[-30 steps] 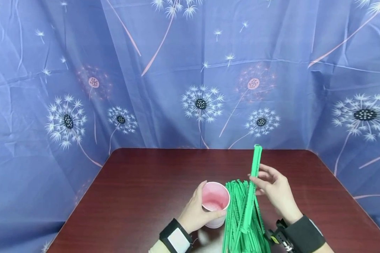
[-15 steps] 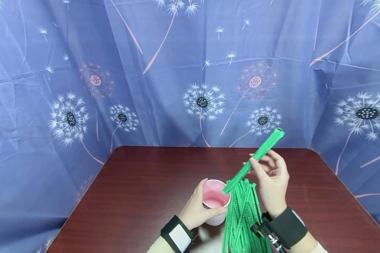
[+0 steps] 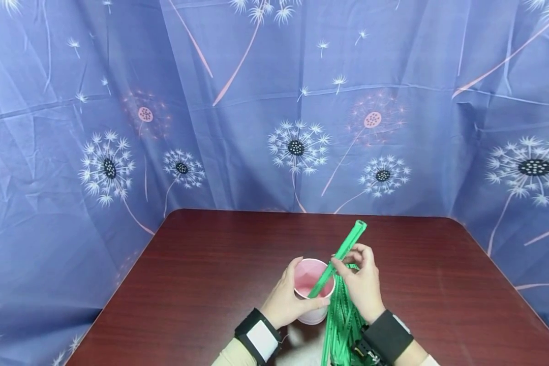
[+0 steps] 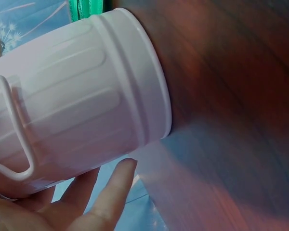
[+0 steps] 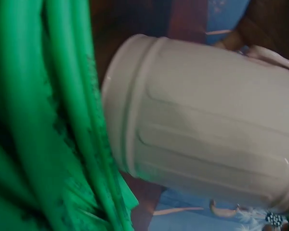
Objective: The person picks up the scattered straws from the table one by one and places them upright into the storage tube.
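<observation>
My left hand [image 3: 285, 300] grips a pale pink cup [image 3: 312, 316], shaped like a small ribbed bin, with its thumb and fingers around the sides. A looped handle [image 4: 24, 134] shows on the cup in the left wrist view. Between thumb and fingers, my right hand [image 3: 362, 282] pinches a long, thin green packet [image 3: 347, 245]. It slants, its lower end inside the cup's mouth and its upper end pointing up to the right. Just right of the cup lies a pile of similar green packets [image 3: 340, 323], partly hidden by my right wrist. Dark print marks the piled packets [image 5: 67, 96].
The dark red-brown table [image 3: 219, 264] spreads out around both hands. A blue curtain [image 3: 238, 168] with dandelion prints hangs behind it and at the sides. Something pale [image 3: 297, 351] lies under or in front of the cup at the near edge.
My right hand has moved left and tilted the green packet, then lowered it; its lower end has passed from above the pile into the cup. The left hand keeps holding the cup in place.
</observation>
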A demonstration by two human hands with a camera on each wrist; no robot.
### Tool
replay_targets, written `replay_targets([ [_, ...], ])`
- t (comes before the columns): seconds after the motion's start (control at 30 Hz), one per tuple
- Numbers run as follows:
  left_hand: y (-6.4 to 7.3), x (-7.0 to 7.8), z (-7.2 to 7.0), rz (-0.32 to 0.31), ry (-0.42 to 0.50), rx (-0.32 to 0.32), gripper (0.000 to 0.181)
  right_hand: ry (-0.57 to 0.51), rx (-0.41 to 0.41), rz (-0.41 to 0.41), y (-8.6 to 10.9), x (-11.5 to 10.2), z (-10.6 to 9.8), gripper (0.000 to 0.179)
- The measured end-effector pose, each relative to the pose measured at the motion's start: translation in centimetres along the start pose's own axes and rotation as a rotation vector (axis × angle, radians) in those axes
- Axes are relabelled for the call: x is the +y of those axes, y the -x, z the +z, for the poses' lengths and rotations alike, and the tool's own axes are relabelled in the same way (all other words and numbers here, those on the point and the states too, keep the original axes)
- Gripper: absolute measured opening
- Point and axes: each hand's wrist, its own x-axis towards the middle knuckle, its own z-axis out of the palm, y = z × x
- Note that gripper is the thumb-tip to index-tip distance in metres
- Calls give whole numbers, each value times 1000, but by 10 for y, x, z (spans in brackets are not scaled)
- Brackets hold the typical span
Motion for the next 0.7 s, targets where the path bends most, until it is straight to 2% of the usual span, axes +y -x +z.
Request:
replay_targets([
  [0.07, 0, -1, 2, -2, 2, -5, 108, 80, -82, -9, 2, 3, 1, 43],
  [0.17, -1, 0, 3, -1, 13, -13, 108, 130, -190, 7, 4, 7, 1, 47],
  [0.3, -2, 0, 6, 0, 19, -9, 109, 138, -233, 67, 2, 8, -8, 54],
  [0.43, -2, 0, 7, -8, 21, 6, 109, 185, -224, 170, -5, 11, -32, 63],
  [0.5, -3, -1, 8, -11, 23, 10, 109, 253, -255, 208, -10, 17, -47, 66],
  [0.6, -4, -1, 6, -17, 27, 13, 108, 390, -373, 251, -15, 28, -69, 65],
  [0.7, -6, -1, 4, -21, 21, 17, 109, 520, -505, 289, -16, 41, -83, 59],
])
